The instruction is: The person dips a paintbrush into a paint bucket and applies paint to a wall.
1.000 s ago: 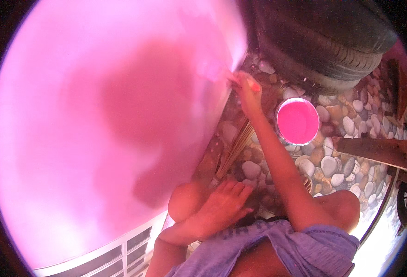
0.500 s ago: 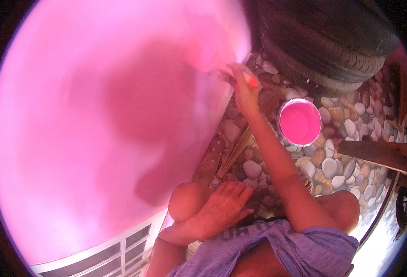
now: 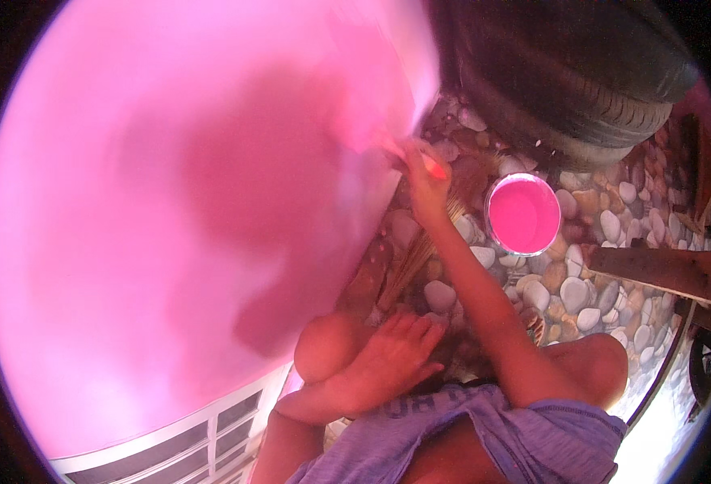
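My right hand point(image 3: 429, 184) is closed round a paintbrush point(image 3: 434, 166). Its orange handle end shows past my fingers, and its bristles, hard to make out, are at the pink wall point(image 3: 105, 266). Brighter, wetter-looking pink paint point(image 3: 372, 89) covers the wall's far right part, near the brush. A round bucket of pink paint point(image 3: 524, 214) stands on the ground to the right of my right forearm. My left hand point(image 3: 392, 355) lies flat beside my left knee, its fingers stretched out and holding nothing.
Large stacked tyres point(image 3: 565, 89) stand at the far right. A stick broom point(image 3: 410, 270) lies along the wall's foot. A brown wooden piece point(image 3: 658, 270) rests on the pebble-patterned floor point(image 3: 575, 294). A white window grille point(image 3: 210, 431) is at the lower left.
My right hand has come a little nearer to me along the wall with the paintbrush. My left hand and the paint bucket have stayed in place.
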`<state>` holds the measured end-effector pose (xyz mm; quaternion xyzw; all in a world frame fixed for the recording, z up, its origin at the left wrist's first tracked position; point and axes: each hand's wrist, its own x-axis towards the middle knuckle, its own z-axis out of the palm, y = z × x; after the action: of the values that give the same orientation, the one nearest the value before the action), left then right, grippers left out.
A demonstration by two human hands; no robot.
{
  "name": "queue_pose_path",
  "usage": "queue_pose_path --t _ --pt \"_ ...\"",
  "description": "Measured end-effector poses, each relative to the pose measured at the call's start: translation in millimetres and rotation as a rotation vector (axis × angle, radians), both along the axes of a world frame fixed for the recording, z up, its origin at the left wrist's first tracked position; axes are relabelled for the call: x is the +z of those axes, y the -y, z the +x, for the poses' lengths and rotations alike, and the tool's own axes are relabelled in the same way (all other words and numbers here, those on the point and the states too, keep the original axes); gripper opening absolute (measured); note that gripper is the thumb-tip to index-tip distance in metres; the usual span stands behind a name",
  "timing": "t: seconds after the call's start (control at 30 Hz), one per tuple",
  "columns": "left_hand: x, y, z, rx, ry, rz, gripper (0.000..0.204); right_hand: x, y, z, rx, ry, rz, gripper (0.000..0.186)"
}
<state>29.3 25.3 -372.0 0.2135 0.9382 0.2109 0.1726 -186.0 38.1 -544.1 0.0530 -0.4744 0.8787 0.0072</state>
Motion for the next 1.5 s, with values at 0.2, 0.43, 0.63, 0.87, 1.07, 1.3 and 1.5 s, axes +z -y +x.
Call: queue_pose_path --t 0.2,0.43,0.63,0.87,1.07,1.3,1.5 --pt "4 1 8 0.013 0.021 -0.022 0.054 46 -26 20 0.043 0.136 -0.148 0.016" --pt "3 -3 4 -0.004 0.031 -0.018 0.055 47 10 21 0.011 0.122 -0.155 0.016" --pt "3 1 5 0.017 0.025 -0.016 0.056 13 -24 36 0.118 0.153 -0.155 0.017" --pt "7 0 7 0.010 0.022 -0.025 0.053 73 -1 37 0.159 -0.018 -0.293 0.019" --pt "1 3 5 0.016 0.060 -0.009 0.052 -7 -12 52 0.088 0.260 -0.008 0.014" --pt "8 3 10 0.003 0.021 -0.029 0.052 60 -12 38 0.001 0.050 -0.232 0.020" --pt "3 5 1 -0.005 0.056 -0.035 0.054 12 7 37 -0.124 -0.204 0.191 0.012"
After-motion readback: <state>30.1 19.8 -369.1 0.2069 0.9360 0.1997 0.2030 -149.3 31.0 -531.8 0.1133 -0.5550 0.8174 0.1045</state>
